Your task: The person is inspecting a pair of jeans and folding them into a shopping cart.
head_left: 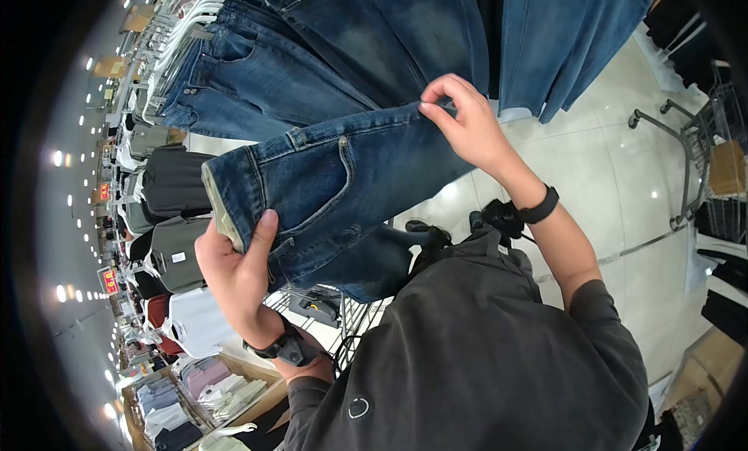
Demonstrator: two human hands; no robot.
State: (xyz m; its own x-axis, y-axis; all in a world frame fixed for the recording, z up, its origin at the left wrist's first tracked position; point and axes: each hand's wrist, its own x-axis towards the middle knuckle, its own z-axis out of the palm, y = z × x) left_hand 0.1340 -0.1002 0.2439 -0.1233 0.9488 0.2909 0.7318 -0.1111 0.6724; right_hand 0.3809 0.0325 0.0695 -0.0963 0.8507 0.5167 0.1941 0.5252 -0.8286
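A pair of blue jeans (312, 170) is stretched sideways between my hands, folded lengthwise with a pocket facing up. My left hand (238, 268) is closed on the waistband, thumb on top and fingers tucked under, where the pale lining shows. Farther along, my right hand (467, 127) pinches the upper edge of the same jeans between thumb and fingers. More of the denim hangs down below, over a wire cart (343, 322).
Hanging jeans (257, 84) on white hangers fill the rack ahead. Shirts (183, 248) hang at the left, above a wooden bin (261, 396) of folded clothes. A metal cart (689, 162) stands on the tiled floor (576, 162) at the right.
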